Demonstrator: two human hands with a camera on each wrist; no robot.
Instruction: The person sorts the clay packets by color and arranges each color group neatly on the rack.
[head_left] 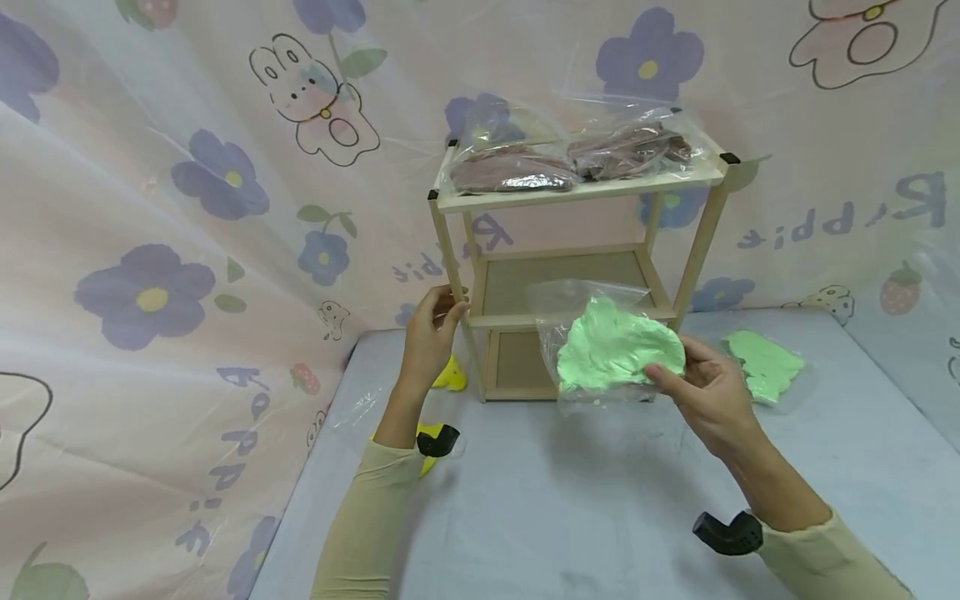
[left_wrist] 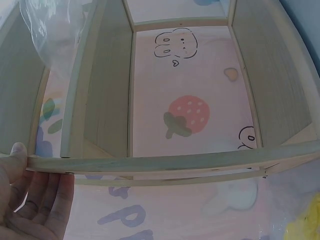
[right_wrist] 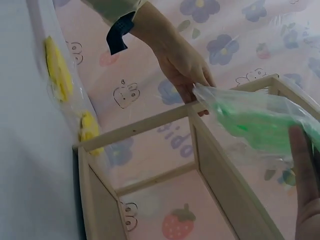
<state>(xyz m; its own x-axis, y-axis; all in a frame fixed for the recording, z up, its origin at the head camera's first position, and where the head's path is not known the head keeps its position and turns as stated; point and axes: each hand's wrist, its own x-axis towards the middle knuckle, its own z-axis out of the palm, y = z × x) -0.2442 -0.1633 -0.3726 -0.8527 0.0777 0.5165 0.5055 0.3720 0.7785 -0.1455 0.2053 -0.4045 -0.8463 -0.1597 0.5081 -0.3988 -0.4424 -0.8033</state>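
Observation:
A small wooden shelf rack (head_left: pixel 701 250) with a top, a middle and a bottom board stands on the table. My left hand (head_left: pixel 427 342) grips its front left post near the middle board; in the left wrist view the thumb lies on one side of the post (left_wrist: pixel 150 164) and the fingers on the other. With thumb and fingers, my right hand (head_left: pixel 712 396) pinches the right edge of a clear plastic bag holding a flattened light green, clay-like lump (head_left: pixel 611 346). That bag is held up before the middle board, overlapping it in the head view.
Two clear bags of brown, lumpy material (head_left: pixel 513 171) lie on the top board. A second bagged green lump (head_left: pixel 765 367) rests on the table (head_left: pixel 570 508) to the right. Yellow bagged pieces (right_wrist: pixel 59 70) lie left of the rack. A printed curtain (head_left: pixel 187 333) surrounds the table.

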